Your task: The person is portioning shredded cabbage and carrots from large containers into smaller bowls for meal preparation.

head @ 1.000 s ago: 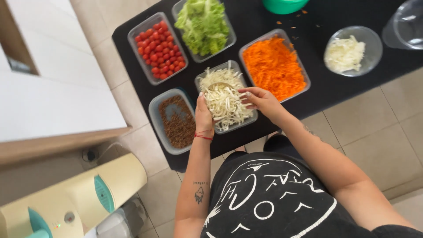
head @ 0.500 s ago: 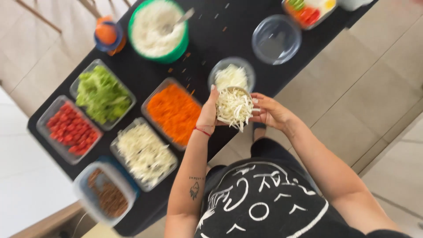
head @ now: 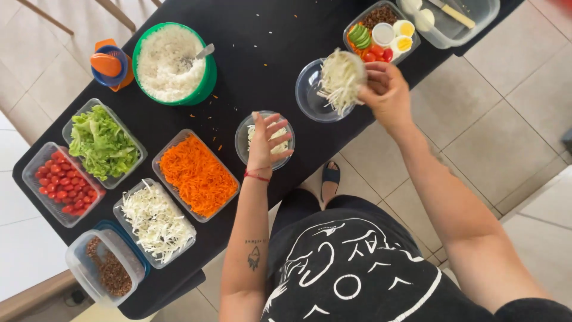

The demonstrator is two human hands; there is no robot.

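Over the empty clear round plastic bowl point(head: 313, 95), our right hand point(head: 387, 92) grips a tuft of pale shredded cabbage point(head: 341, 79), fingers closed around it, with strands hanging above the bowl's far side. Our left hand point(head: 266, 143) lies spread and released, fingers splayed, on the rim of a second small clear bowl point(head: 245, 138) already holding some shreds. Both bowls sit on the black counter point(head: 262, 53), near its edge on our side.

Loose strands could, we judge, slip from the grip and land on the counter or the tiled floor, since the tuft overhangs the bowl's rim.

Further out stand the rectangular tub of grated orange carrot point(head: 198, 175), the tub of shredded cabbage point(head: 156, 220), the lettuce tub point(head: 102, 142), the cherry tomato tub point(head: 59, 182) and the green bowl of white rice point(head: 171, 62).

We cannot make out what fills the brown-grained tub point(head: 106, 269), and the container at the top right corner is cut off.
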